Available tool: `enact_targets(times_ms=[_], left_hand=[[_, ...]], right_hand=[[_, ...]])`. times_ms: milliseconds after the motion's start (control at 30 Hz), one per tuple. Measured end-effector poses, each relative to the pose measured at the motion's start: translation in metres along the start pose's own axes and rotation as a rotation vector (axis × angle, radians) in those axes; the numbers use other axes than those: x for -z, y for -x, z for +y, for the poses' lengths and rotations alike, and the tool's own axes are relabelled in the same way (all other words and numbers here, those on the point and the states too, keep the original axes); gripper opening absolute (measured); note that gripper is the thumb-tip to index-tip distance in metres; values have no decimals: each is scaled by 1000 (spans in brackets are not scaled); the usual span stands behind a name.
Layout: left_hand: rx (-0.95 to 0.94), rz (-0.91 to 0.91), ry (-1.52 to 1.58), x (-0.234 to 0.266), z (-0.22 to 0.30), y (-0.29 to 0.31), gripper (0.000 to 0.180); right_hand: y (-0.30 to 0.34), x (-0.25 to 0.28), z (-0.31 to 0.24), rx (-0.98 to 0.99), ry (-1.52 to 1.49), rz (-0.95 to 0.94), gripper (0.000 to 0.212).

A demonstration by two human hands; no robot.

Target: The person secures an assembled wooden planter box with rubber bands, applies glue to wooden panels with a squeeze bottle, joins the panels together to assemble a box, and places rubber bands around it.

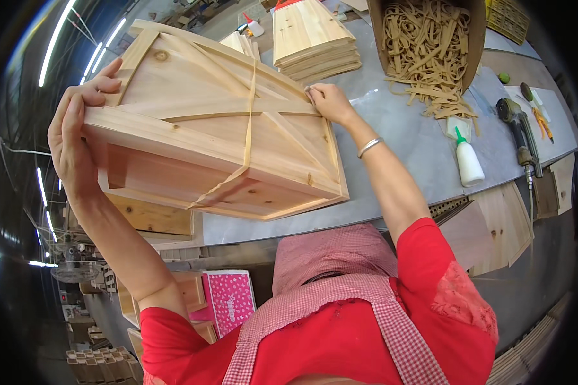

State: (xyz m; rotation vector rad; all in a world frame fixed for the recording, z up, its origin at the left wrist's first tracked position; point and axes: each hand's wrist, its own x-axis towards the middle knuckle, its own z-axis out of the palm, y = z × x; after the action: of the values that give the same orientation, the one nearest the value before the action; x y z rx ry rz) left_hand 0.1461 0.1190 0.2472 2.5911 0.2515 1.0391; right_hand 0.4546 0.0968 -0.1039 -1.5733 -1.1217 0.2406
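Holding pale wooden box (pixel 205 138) tilted, long axis left-right: I clasped left hand (pixel 77 135) on end, right hand (pixel 327 101) fingertips on strap (pixel 247 138).

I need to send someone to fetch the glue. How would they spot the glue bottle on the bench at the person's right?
Start at the grey metal-topped workbench and find the open cardboard box of tan rubber bands at its far side. Just nearer than the loose bands spilling from it stands the glue bottle, next to the nail gun. It is the only white plastic bottle there with a green pointed tip.
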Motion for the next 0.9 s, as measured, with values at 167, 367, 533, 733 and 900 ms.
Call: enact_targets(times_ms=[167, 367, 533, 733, 900], left_hand=[[-72, -114, 37, -16, 18, -5, 33], [-34, -246, 13, -57, 50, -9, 28], [-361, -127, -133, -108, 70, -32, 27], [-348, -78, 2, -93, 47, -17, 35], [-428, 515, -432, -9, 43, 51, 22]], right_hand=[[28, 46, -30, 9, -131, 106, 23], [85, 167, -62, 157, 110, 380, 19], [156, 333, 23, -16, 693, 721, 29], [192, 359, 96, -326, 1081, 70, 40], [103, 229, -117, 486, 435, 314, 27]])
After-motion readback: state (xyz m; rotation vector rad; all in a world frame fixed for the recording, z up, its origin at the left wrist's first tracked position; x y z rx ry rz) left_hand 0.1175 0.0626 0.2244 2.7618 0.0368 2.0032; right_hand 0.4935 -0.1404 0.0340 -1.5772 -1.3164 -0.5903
